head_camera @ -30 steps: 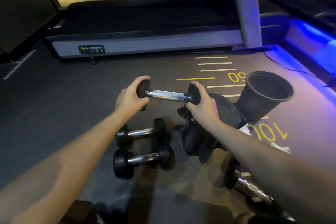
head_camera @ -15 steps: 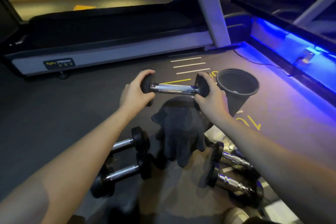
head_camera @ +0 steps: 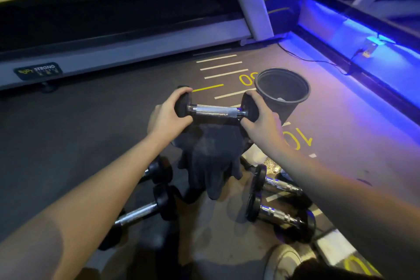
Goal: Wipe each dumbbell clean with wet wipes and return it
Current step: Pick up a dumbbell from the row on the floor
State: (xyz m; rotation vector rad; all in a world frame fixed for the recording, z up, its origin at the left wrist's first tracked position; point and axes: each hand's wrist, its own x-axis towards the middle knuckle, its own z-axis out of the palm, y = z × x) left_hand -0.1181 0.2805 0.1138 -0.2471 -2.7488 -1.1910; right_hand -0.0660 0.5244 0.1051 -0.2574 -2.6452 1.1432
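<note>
- Rubber-headed dumbbells on the floor, nearest first: two at near left (head_camera: 141, 211), partly under the left forearm; two at near right (head_camera: 277, 213), partly under the right forearm.
- Pale shoe tip (head_camera: 284, 259) at the bottom edge, cut off.
- Dark cloth (head_camera: 211, 161) draped mid-scene between the two pairs, on something hidden beneath. Cannot tell what.
- Held dumbbell (head_camera: 214, 110) is in the air just above the cloth, bar level, chrome knurled handle bare.
- Left hand (head_camera: 168, 118) has fingers clamped round the left head; right hand (head_camera: 261, 120) has fingers clamped round the right head. Neither hand touches the handle.
- No wet wipe visible in either hand. Something whitish under the right wrist could be the pack; too hidden to say.
- Black bucket (head_camera: 281, 91) stands just beyond the right hand, a pale scrap inside, probably a used wipe, hard to make out.
- Treadmill (head_camera: 127, 41) runs across the far side; blue light strip at far right.
- Risks, my read: the grip is on smooth rounded heads only, so a slip drops the weight onto the cloth or the near-right pair. Swinging right could knock the bucket over.
- Low light plus blue cast makes dirt hard to judge, so missed spots are likely.
- Cleaned and uncleaned pairs look identical; a mix-up is possible on return.
</note>
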